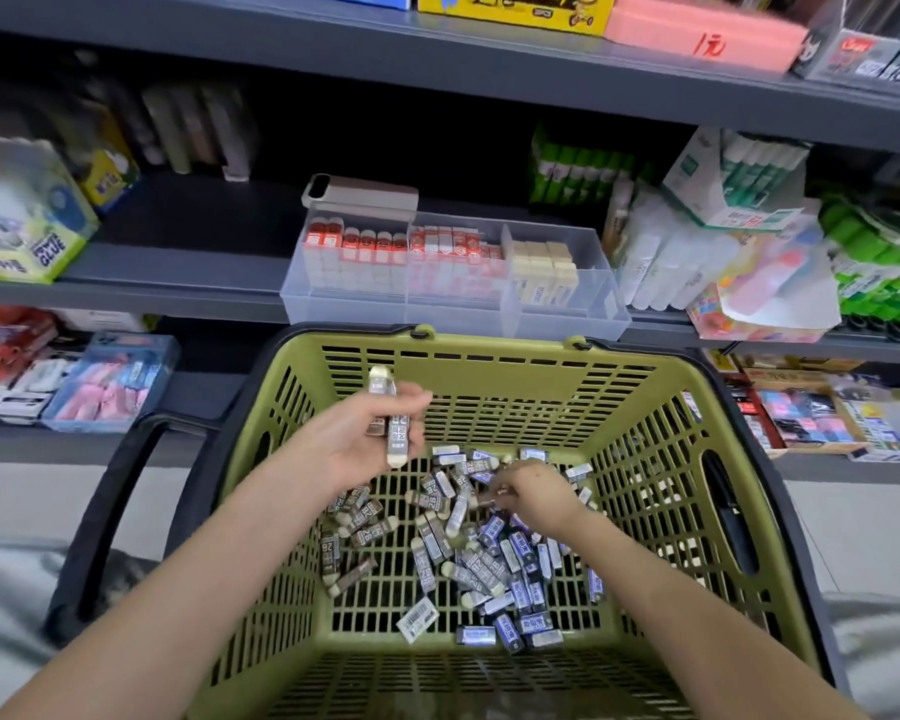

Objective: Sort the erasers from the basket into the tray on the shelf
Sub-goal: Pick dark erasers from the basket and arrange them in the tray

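A green plastic basket with black handles sits below me, and several wrapped 2B erasers lie scattered on its bottom. My left hand is raised over the basket's left side, shut on a stack of grey-sleeved erasers held upright. Down among the pile, my right hand pinches an eraser with its fingertips. On the shelf just behind the basket stands a clear divided tray. It holds rows of red-and-white erasers and cream erasers, and its rightmost compartment looks empty.
A grey lid or box rests behind the tray. Glue-stick boxes and green glue packs crowd the shelf's right. A glue box stands at the left. The lower shelf holds pink and blue packets.
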`<state>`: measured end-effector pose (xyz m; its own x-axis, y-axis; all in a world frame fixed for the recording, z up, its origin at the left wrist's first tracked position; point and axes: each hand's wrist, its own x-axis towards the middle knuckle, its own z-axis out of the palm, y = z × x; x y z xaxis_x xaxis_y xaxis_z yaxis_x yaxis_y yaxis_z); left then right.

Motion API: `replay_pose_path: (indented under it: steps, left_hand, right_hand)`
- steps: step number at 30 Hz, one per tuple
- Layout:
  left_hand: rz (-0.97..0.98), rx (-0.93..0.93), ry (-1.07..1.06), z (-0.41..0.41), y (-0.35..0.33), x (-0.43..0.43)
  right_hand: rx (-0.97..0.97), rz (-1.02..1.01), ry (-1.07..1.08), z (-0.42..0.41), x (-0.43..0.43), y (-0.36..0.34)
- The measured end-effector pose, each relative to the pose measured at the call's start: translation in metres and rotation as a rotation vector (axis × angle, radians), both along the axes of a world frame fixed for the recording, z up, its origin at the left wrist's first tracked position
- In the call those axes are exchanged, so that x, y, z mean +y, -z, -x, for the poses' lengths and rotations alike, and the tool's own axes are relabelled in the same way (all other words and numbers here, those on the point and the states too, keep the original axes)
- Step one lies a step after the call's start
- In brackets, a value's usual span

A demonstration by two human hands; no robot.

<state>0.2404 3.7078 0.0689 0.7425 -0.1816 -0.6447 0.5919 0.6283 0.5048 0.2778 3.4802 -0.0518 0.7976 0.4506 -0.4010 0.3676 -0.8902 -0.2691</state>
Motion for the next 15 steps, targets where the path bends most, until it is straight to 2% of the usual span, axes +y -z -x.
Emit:
replay_pose_path:
  steps: [2,4,6,7,9,12,14,15]
  left_hand:
    - [0.015,0.012,-0.053,0.001,0.001,-0.002]
    - [0.006,-0.016,-0.089,0.0,0.002,-0.005]
    - [-0.033,-0.091,-0.092,0.001,0.002,-0.007]
    - [-0.062,-0.133,-0.08,0.0,0.002,-0.008]
    - [-0.106,-0.207,-0.047,0.001,0.0,-0.01]
    - [-0.155,-0.188,-0.085,0.001,0.0,-0.011]
    - [-0.168,-0.116,-0.127,0.001,0.002,-0.008]
    - [-0.126,-0.082,-0.161,0.001,0.002,-0.006]
  right_hand:
    - [0.065,-0.223,0.178,0.004,0.006,-0.017]
    - [0.213,-0.612,0.376,0.013,0.019,-0.046]
    - [0.365,-0.992,0.449,0.022,0.037,-0.078]
    - [0.394,-1.119,0.453,0.027,0.047,-0.091]
    - [0.319,-1.197,0.431,0.037,0.071,-0.11]
    - [0.202,-1.151,0.343,0.044,0.094,-0.115]
    - [0.311,-1.177,0.293,0.039,0.089,-0.115]
    - [0.371,-1.195,0.336,0.034,0.082,-0.112]
